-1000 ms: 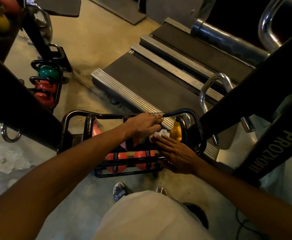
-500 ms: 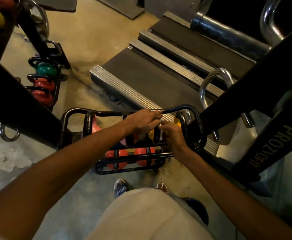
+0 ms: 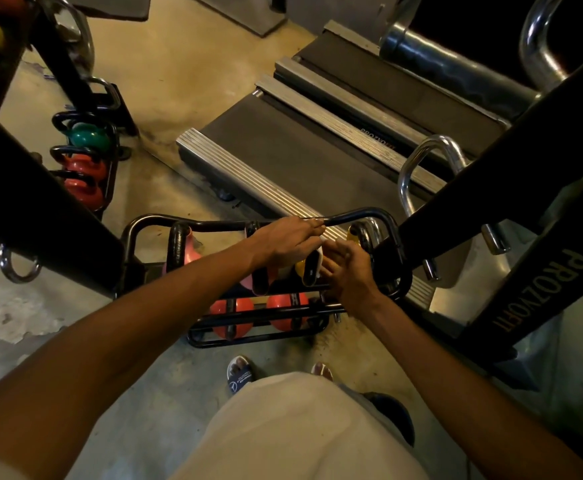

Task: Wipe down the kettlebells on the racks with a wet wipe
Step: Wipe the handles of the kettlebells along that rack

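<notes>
The left hand point(image 3: 288, 242) reaches over the top bar of the black rack point(image 3: 151, 221). Its fingers lie long and close together, and the fingertips touch a bit of white wet wipe point(image 3: 321, 249). The hand hides most of the wipe, so I cannot tell if the fingers pinch it or only press on it. The right hand point(image 3: 350, 268) is just beside the left one, and the two hands almost touch. Its fingers bend round the black handle of the yellow kettlebell point(image 3: 309, 268) on the top shelf, and the wipe sits between the two hands at that handle.

A pink kettlebell point(image 3: 187, 249) with a black handle sits on the same shelf, near the left end. Two red kettlebells point(image 3: 231, 315) sit side by side on the shelf below.

Well apart, at the far left, a second small rack point(image 3: 58, 119) holds a green kettlebell point(image 3: 87, 138) on top and two red ones under it.

Past the rack lies a treadmill point(image 3: 283, 157) with a grey belt and shiny side rails. Dark slanted beams cross both sides of the view. The one on the right says PROZYOFIT. Below, the person's feet in sandals point(image 3: 239, 374) stand on the concrete floor point(image 3: 165, 71).
</notes>
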Motion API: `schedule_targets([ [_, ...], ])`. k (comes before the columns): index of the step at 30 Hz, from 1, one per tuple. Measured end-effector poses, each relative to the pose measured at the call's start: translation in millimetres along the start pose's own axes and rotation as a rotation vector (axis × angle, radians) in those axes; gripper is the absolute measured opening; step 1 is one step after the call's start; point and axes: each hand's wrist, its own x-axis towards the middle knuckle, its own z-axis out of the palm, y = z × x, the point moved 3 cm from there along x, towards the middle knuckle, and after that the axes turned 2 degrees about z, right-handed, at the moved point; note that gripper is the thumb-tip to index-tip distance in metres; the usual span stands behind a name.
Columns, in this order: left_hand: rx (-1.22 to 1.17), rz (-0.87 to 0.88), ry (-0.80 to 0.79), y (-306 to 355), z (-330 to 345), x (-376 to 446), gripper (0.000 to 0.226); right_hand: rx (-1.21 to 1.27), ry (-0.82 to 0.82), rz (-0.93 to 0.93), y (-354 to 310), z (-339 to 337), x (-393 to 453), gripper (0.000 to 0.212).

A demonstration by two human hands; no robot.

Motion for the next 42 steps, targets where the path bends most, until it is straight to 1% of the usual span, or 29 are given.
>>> schedule_targets([
  [2,0.002,-0.014,-0.018,1,-1,1,0.064,-0.087,-0.018,-0.008,7,-3,-3,0.028],
  [5,0.033,-0.01,-0.038,-3,3,1,0.066,-0.35,-0.096,-0.067,16,-8,-8,0.02],
  [6,0.062,-0.009,-0.058,-5,6,2,0.069,-0.385,-0.101,-0.077,14,-8,-9,0.023],
  [9,0.156,-0.018,-0.139,-9,15,3,0.08,-0.365,-0.103,-0.042,8,-10,-10,0.032],
  [11,0.21,0.009,-0.155,-10,19,3,0.082,-0.295,-0.116,0.011,5,-13,-10,0.035],
  [14,0.312,0.094,-0.143,-6,22,-1,0.083,-0.075,-0.079,0.06,-2,-21,-7,0.035],
  [16,0.309,0.119,-0.154,-7,26,-3,0.08,0.054,-0.075,0.084,-1,-25,-2,0.036],
  [17,0.304,0.116,-0.164,-9,27,-5,0.078,0.063,-0.091,0.096,2,-25,-1,0.034],
  [19,0.328,0.105,-0.173,-11,30,-8,0.078,0.014,-0.124,0.113,8,-22,-1,0.033],
  [21,0.365,0.106,-0.179,-10,32,-9,0.082,-0.069,-0.135,0.1,11,-20,-1,0.046],
  [22,0.381,0.115,-0.18,-10,33,-9,0.085,-0.079,-0.13,0.091,11,-19,1,0.048],
  [25,0.414,0.153,-0.173,-12,37,-8,0.093,-0.018,-0.03,0.064,10,-19,9,0.033],
  [27,0.415,0.154,-0.177,-13,38,-8,0.092,-0.027,-0.018,0.053,12,-16,8,0.028],
  [28,0.413,0.154,-0.178,-13,37,-7,0.091,-0.078,-0.019,0.026,15,-16,5,0.026],
  [31,0.404,0.142,-0.161,-9,36,-7,0.078,-0.366,0.003,-0.132,20,-20,-5,0.02],
  [33,0.406,0.134,-0.124,-9,37,-6,0.074,-0.45,0.012,-0.199,23,-23,-11,0.014],
  [36,0.412,0.11,-0.105,-9,38,-3,0.076,-0.41,0.028,-0.155,20,-25,-4,0.016],
  [38,0.391,0.091,-0.114,-8,36,1,0.077,-0.308,0.057,-0.099,16,-23,4,0.02],
  [40,0.357,0.083,-0.126,-8,30,5,0.073,-0.181,0.071,-0.089,16,-20,6,0.024],
  [42,0.336,0.083,-0.138,-8,24,9,0.069,-0.212,0.059,-0.109,20,-20,5,0.025],
])
